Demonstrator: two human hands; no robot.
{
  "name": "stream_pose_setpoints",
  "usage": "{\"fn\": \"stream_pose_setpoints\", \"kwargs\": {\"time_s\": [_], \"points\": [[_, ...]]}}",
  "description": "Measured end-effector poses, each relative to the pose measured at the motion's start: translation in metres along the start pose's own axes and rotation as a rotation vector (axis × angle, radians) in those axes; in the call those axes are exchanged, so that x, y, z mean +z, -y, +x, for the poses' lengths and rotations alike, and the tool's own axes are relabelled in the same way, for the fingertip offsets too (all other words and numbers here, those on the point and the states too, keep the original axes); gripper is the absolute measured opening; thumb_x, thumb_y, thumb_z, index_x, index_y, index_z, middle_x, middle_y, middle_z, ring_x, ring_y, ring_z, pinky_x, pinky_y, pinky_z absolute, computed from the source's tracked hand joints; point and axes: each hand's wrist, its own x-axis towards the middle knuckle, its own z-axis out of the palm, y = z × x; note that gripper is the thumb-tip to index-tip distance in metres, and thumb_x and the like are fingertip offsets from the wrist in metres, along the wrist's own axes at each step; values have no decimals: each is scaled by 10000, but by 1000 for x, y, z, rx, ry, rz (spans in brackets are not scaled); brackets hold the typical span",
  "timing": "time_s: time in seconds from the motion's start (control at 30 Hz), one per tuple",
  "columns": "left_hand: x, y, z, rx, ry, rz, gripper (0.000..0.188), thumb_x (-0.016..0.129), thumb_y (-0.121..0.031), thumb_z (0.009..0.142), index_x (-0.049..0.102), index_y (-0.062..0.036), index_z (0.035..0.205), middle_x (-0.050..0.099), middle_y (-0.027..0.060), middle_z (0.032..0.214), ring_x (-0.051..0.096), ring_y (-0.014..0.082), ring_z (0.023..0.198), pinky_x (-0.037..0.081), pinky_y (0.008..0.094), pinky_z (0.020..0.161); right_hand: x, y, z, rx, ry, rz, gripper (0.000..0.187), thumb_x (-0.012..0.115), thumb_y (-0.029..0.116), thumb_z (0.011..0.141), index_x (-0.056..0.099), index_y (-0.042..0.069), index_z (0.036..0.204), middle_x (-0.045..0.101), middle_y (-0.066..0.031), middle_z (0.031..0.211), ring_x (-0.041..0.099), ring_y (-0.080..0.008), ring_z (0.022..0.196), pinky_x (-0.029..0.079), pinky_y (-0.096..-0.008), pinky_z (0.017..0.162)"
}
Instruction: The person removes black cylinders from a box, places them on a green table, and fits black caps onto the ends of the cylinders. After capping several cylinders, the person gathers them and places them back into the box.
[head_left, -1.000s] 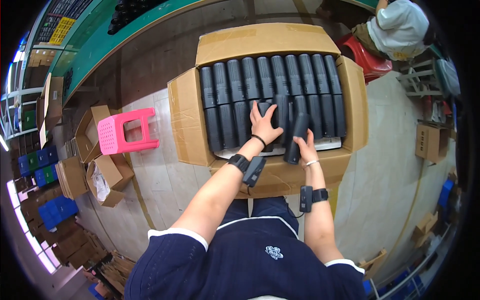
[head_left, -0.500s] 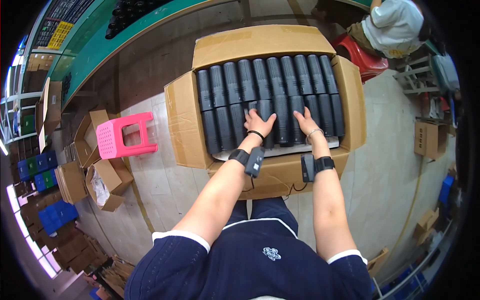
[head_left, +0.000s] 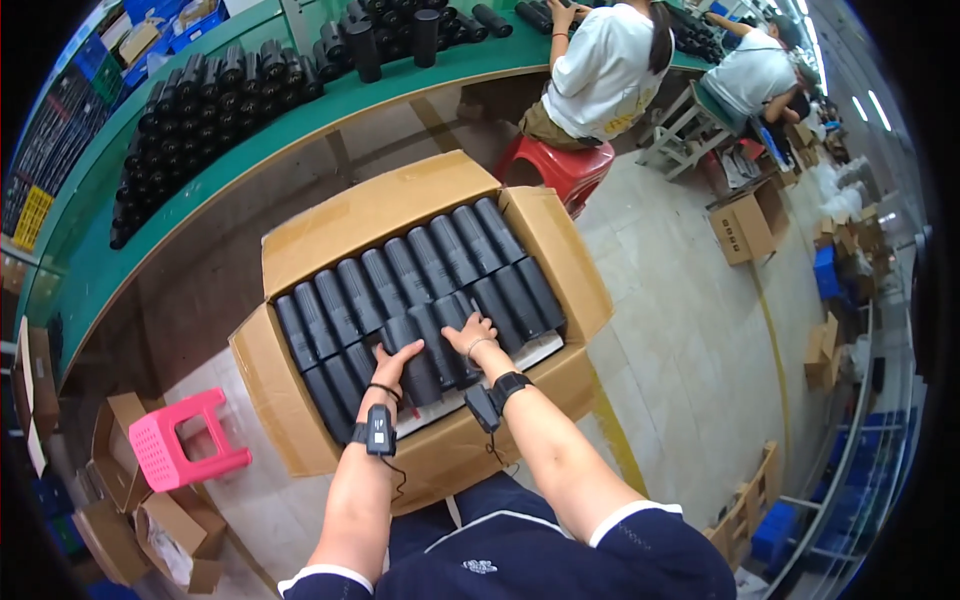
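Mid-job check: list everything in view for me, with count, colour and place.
Carton: one, brown, open, centre
Tubes: two rows, some hidden by hands, black, inside carton
Bench: one, green, top left
Bench tubes: many, black, piled on bench
Pink stool: one, lower left
Red stool: one, under nearer co-worker
Co-workers: two, white tops, upper right
Floor box: one, brown, right of red stool
Yellow crate: one, left edge
Far-right clutter: mixed, too small to tell apart
Wrist units: two, black, one per wrist
Shirt: one, navy, bottom
Left hand: one, bare, on near-row tubes
Right hand: one, bare, on near-row tubes
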Motion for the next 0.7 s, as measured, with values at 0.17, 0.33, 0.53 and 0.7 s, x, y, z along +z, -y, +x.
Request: {"fn": "stream_pose_setpoints", "kwargs": {"time_s": [0.17, 0.33, 0.53, 0.7], "points": [[-11, -8, -15, -30, 243, -167, 977, 789, -299, 725, 164, -140, 1458, 386, 145, 1391, 397, 323, 1251, 353, 501, 1017, -4, -19, 18, -202, 90, 302, 1070, 743, 484, 660, 221, -56, 1422, 333, -274, 1421, 354, -360, 1319, 327, -405, 1071], [-37, 1, -19, 20, 213, -29, 943, 772, -280, 755, 155, -194, 1463, 350, 107, 1427, 345, 304, 1298, 314, 498, 1043, -7, -33, 9, -225, 414, 454, 1122, 783, 493, 649, 195, -45, 1438, 308, -244, 1450, 321, -307, 1347, 318, -367, 1070], [-39, 1, -9, -111, 173, 127, 1168, 791, -354, 733, -75, -164, 1494, 162, 169, 1531, 224, 320, 1383, 257, 469, 1082, -5, -61, 10, -140, 702, 1008, 1102, 783, 436, 714, 99, 52, 1489, 269, -97, 1491, 245, -197, 1367, 202, -368, 1106], [-28, -4, -3, -140, 344, -78, 1146, 816, -291, 716, -28, -279, 1492, 346, 167, 1429, 394, 325, 1267, 375, 482, 985, -8, -58, 18, -329, 772, 986, 1059, 788, 356, 712, 111, 157, 1502, 301, -84, 1476, 300, -211, 1335, 232, -323, 1094]]}}
